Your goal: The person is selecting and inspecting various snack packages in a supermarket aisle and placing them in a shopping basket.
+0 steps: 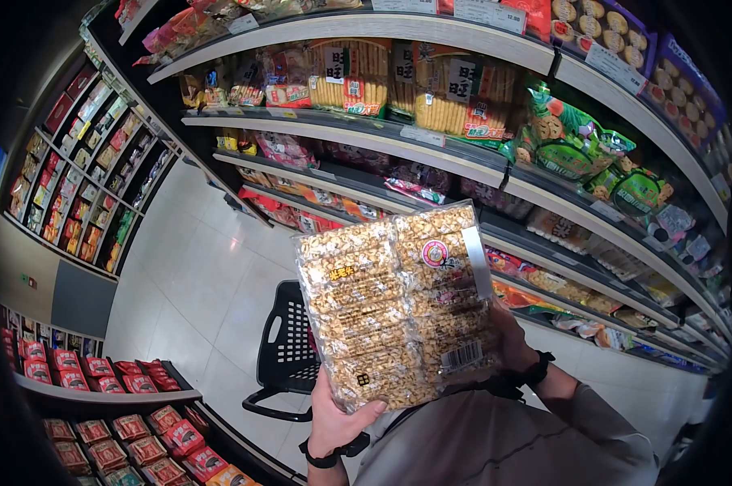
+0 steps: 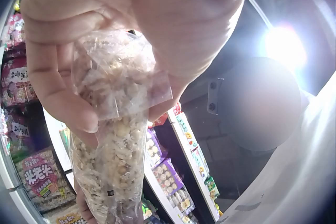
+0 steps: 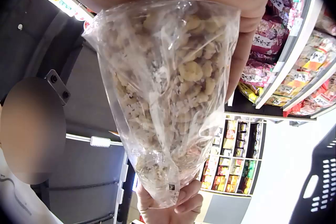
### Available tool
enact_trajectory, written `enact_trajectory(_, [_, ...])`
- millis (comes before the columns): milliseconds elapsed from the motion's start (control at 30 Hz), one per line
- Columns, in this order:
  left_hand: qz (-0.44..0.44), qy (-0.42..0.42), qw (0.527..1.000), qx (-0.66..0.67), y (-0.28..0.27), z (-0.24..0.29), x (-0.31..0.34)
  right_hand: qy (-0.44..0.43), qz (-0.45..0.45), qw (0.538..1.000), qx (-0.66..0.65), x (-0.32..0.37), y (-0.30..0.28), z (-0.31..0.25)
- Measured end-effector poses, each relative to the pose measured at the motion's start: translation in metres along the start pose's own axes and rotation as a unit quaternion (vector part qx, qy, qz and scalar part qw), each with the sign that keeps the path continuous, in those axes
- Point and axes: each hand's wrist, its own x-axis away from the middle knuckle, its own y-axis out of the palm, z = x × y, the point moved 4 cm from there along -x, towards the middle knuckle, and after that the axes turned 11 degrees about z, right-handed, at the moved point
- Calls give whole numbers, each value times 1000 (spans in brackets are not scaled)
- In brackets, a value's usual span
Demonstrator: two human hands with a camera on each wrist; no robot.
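A large clear-wrapped pack of puffed-grain bars (image 1: pixel 358 316) is held up in front of the body between both hands. Printed brand marks and a barcode show on its face. My left hand (image 1: pixel 338 417) grips the lower left corner, thumb lying over the front. At the right edge my right hand (image 1: pixel 508 336) holds the pack, its fingers mostly hidden behind it. In the left wrist view the folded end of the wrapper (image 2: pixel 121 82) sits between thumb and curled fingers. The right wrist view shows the pack's side (image 3: pixel 168 82) against the palm.
A shelf unit (image 1: pixel 334 134) of bagged snacks and rice crackers curves across the front and right. A black shopping basket (image 1: pixel 289 340) stands on the tiled floor (image 1: pixel 172 283) beyond my left hand. Red packets (image 1: pixel 131 425) fill a low display at the lower left.
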Motion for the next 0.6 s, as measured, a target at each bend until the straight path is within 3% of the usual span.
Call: enact_trajectory(600, [9,-9,1000,22,-3,-1,4,3,-2,1000,1,1,3,4])
